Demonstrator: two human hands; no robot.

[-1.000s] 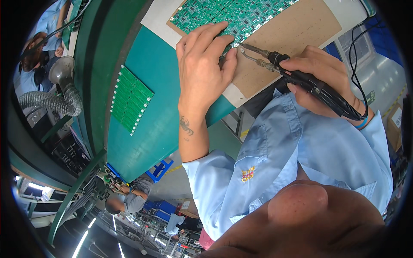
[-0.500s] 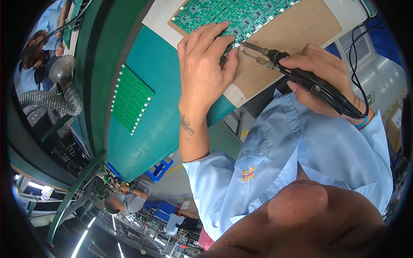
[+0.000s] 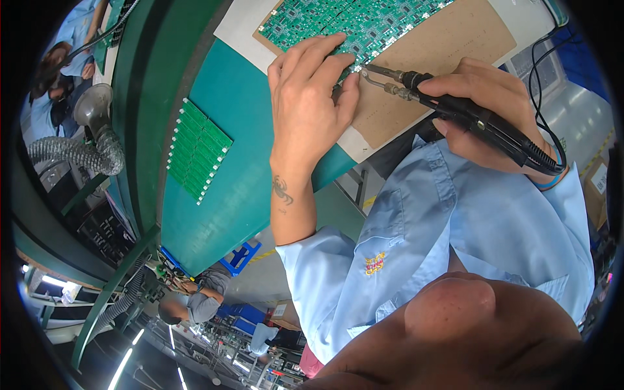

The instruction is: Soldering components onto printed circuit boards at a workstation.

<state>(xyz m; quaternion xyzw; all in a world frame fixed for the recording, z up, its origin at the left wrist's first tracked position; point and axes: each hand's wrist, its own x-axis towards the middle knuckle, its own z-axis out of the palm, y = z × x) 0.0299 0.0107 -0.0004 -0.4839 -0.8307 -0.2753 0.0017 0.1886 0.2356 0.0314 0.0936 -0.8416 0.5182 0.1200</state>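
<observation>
A green circuit board panel, crowded with small parts and with pale connectors along its edge, lies at the top. My left hand rests over its near corner, fingers bent on the board and thumb at its edge; the corner under the palm is hidden. My right hand is wrapped round a black soldering tool with two metal tips. Those tips meet the panel's edge close to my left thumb and index finger; whether they touch a connector is too small to tell.
Brown cardboard lies under the panel on a white board. A second green board panel is on the green tabletop to the left. A fume hose stands far left. Black cables trail at right; other people work farther off.
My right hand has tilted slightly, and the tool's rear end has shifted a little to the right. The tips and my left hand stay in nearly the same place.
</observation>
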